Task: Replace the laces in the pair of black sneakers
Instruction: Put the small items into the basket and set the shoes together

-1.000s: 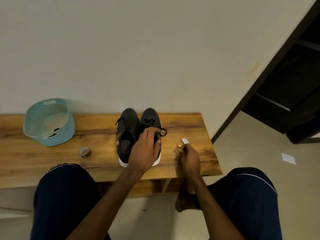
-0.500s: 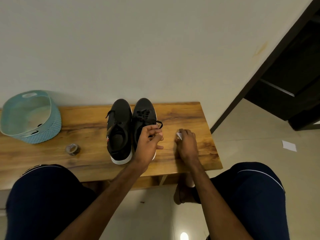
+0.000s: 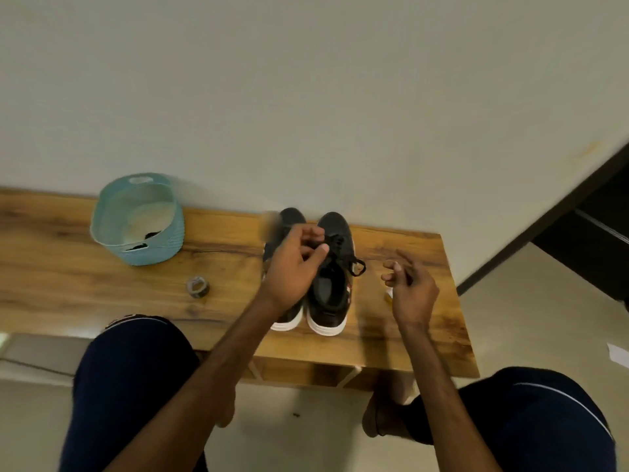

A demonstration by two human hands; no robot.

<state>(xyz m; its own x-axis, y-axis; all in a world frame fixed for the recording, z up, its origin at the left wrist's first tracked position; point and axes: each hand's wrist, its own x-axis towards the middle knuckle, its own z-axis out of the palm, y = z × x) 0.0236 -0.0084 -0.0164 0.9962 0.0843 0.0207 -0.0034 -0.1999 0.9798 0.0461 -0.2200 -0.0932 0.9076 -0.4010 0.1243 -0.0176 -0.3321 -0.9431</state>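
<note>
The left hand (image 3: pixel 292 264) seems to pinch the black lace (image 3: pixel 335 241) on the white-soled black sneakers (image 3: pixel 332 277), while the right hand (image 3: pixel 410 287) hovers, fingers spread.

You're facing a plain off-white wall (image 3: pixel 306 97), evenly lit. A wooden bench (image 3: pixel 85 294) with strong grain runs along it. Off to your right there's a dark doorway (image 3: pixel 592 240), and pale tiled floor (image 3: pixel 531 321) with a white scrap of paper (image 3: pixel 617 352) lying on it.
</note>
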